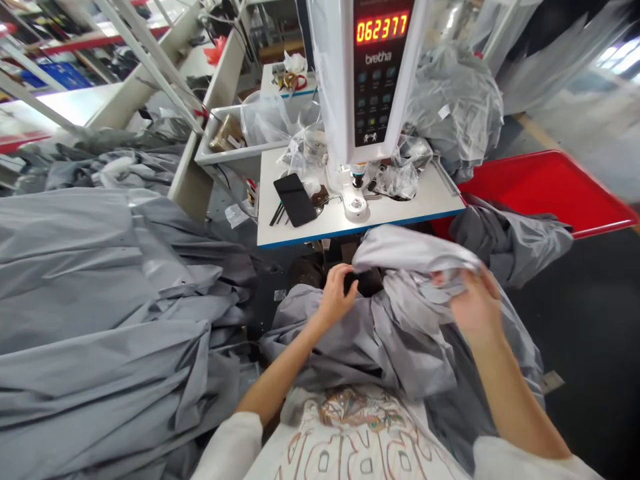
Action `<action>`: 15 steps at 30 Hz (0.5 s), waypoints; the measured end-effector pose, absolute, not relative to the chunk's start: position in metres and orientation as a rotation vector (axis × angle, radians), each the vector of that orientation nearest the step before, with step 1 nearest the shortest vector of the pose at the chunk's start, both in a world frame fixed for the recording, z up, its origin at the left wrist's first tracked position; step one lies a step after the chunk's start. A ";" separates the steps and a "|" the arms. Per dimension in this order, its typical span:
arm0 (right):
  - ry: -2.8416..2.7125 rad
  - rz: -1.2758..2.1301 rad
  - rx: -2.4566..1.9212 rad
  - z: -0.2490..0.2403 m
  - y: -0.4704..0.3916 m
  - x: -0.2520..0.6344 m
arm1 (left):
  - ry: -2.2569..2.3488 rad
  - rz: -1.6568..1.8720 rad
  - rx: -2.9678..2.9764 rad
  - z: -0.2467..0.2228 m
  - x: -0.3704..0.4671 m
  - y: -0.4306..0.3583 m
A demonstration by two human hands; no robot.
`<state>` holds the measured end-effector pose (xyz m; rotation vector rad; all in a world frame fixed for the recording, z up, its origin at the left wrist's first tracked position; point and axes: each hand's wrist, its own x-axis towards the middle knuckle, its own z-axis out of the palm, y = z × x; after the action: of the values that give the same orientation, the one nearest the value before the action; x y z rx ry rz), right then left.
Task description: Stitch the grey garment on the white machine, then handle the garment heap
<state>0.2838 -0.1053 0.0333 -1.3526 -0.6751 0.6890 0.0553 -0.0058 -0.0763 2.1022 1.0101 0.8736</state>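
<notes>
A light grey garment [400, 313] lies bunched across my lap, one fold of it raised toward the table edge. My right hand [475, 300] is closed on that raised fold at its right end. At the fold's left end is my left hand [339, 293], its thumb and fingers curved and apart, the fingertips beside the cloth; whether they touch it I cannot tell. Ahead of both hands stands a white machine [337, 80] with a red digital display [383, 28] reading 062377. Its small round lower die [355, 205] sits bare above the table.
The white table [390, 212] has a blue front edge and carries a black phone [295, 199] and plastic bags [397, 179]. Piled grey fabric [100, 300] fills the left side. To the right are a red tray [545, 190] and a large plastic-wrapped bundle [455, 100].
</notes>
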 end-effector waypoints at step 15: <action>-0.977 -0.361 -2.345 -0.048 -0.225 0.329 | 0.613 -0.420 2.233 -0.092 0.061 -0.087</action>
<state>0.3286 -0.2248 -0.0484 -2.3453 -0.9770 -0.3611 0.0613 -0.0868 -0.0917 2.2334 0.6133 -0.4205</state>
